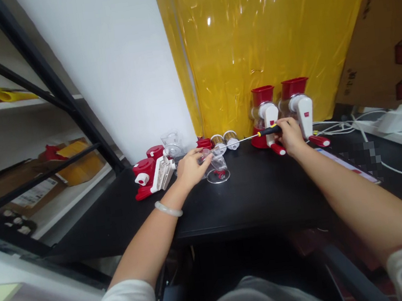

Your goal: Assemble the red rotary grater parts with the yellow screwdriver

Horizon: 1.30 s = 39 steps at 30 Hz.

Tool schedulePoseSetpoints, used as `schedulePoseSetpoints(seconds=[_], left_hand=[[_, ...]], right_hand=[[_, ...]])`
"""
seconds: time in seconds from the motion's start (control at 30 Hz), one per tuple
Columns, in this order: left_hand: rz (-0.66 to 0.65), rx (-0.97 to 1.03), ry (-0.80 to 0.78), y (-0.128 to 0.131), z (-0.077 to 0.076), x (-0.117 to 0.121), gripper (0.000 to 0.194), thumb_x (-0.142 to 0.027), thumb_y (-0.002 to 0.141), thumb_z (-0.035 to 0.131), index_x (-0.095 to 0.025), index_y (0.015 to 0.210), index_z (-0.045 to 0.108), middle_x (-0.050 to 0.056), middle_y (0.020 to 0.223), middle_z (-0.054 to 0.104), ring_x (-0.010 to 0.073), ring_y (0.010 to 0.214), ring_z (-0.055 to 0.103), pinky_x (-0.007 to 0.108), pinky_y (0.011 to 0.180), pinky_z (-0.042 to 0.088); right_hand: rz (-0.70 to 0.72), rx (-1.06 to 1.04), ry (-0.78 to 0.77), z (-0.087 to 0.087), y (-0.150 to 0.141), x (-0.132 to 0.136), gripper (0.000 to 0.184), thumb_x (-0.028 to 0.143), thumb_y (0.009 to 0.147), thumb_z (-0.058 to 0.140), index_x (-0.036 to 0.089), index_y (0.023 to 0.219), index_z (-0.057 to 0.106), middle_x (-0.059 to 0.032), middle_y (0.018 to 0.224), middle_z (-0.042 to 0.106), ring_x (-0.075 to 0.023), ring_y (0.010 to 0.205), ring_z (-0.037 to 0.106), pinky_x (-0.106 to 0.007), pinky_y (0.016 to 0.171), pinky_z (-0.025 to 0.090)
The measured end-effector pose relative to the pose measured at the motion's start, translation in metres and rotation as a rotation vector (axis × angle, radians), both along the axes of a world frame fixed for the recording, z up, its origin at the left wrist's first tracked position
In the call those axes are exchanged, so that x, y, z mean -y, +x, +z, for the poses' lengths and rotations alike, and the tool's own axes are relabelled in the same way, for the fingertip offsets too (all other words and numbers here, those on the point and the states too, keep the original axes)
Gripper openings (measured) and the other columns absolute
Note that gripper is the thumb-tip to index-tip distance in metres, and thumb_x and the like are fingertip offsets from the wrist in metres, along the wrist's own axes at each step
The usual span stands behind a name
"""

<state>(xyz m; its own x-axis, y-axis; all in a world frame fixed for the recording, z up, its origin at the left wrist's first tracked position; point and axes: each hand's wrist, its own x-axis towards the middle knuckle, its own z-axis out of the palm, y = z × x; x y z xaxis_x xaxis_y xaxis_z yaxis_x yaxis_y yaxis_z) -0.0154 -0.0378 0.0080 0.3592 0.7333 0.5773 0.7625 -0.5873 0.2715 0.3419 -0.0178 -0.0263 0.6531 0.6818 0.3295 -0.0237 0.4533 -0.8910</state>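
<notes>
While left hand [191, 168] grips clear housing [219, 163], right hand [290, 135] grasps screwdriver [269, 130] | black table [238, 209] | yellow sheeting [241, 36] behind

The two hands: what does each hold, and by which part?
The right hand holds a screwdriver by its handle; the left hand a clear plastic housing by the end opposite its round rim.

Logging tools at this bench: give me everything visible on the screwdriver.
The screwdriver has a black handle, yellow at the shaft end, and a long, thin, metallic-looking shaft. The right hand grips the handle over the black tabletop, the shaft pointing left and slightly downward in the view toward the clear plastic part in the left hand. Tip type and tip contact can't be made out.
</notes>
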Motion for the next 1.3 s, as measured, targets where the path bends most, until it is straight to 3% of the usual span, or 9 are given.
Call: schedulePoseSetpoints(seconds=[0.23, 0.5, 0.7, 0.97, 1.3], left_hand=[[-0.006, 0.007, 0.007, 0.000, -0.001, 0.000, 0.033, -0.047, 0.099, 0.062, -0.021, 0.095, 0.081, 0.008, 0.133, 0.073, 0.0283, 0.119, 0.070, 0.042, 0.102, 0.056], [0.000, -0.007, -0.002, 0.000, 0.001, 0.000, 0.033, -0.047, 0.099, 0.061, -0.021, 0.096, 0.081, 0.008, 0.133, 0.073, 0.0284, 0.120, 0.070, 0.043, 0.102, 0.056], [-0.001, -0.006, 0.003, 0.000, 0.000, 0.000, 0.033, -0.048, 0.099, 0.061, -0.021, 0.097, 0.081, 0.008, 0.133, 0.073, 0.0276, 0.119, 0.070, 0.042, 0.102, 0.055], [-0.004, -0.005, 0.008, 0.000, 0.000, 0.000, 0.034, -0.048, 0.099, 0.061, -0.021, 0.094, 0.081, 0.008, 0.133, 0.073, 0.0281, 0.120, 0.070, 0.042, 0.104, 0.055], [-0.001, -0.007, -0.003, 0.000, 0.001, 0.001, 0.035, -0.049, 0.099, 0.060, -0.021, 0.096, 0.080, 0.009, 0.134, 0.073, 0.0285, 0.119, 0.070, 0.042, 0.101, 0.056]], right_hand=[[0.080, -0.117, -0.020, 0.005, -0.004, 0.003, 0.017, 0.028, 0.076, 0.062, 0.026, 0.088, 0.051, 0.0069, 0.064, 0.055, -0.0117, 0.044, 0.051, -0.023, 0.040, 0.044], [-0.097, 0.153, -0.119, -0.005, 0.003, 0.003, 0.030, 0.052, 0.087, 0.066, 0.025, 0.081, 0.054, 0.0064, 0.053, 0.051, -0.0122, 0.039, 0.047, -0.023, 0.036, 0.038], [-0.061, 0.088, -0.067, -0.005, 0.004, 0.000, 0.022, 0.041, 0.081, 0.071, 0.024, 0.083, 0.057, 0.0071, 0.054, 0.049, -0.0109, 0.039, 0.045, -0.021, 0.034, 0.036], [0.070, -0.072, -0.035, 0.005, -0.005, 0.007, 0.017, 0.024, 0.073, 0.061, 0.024, 0.090, 0.058, 0.0033, 0.072, 0.061, -0.0114, 0.046, 0.055, -0.025, 0.043, 0.050], [0.089, -0.106, 0.022, 0.006, -0.005, 0.008, 0.022, 0.025, 0.063, 0.058, 0.025, 0.085, 0.059, 0.0024, 0.075, 0.059, -0.0135, 0.059, 0.058, -0.025, 0.046, 0.052]])
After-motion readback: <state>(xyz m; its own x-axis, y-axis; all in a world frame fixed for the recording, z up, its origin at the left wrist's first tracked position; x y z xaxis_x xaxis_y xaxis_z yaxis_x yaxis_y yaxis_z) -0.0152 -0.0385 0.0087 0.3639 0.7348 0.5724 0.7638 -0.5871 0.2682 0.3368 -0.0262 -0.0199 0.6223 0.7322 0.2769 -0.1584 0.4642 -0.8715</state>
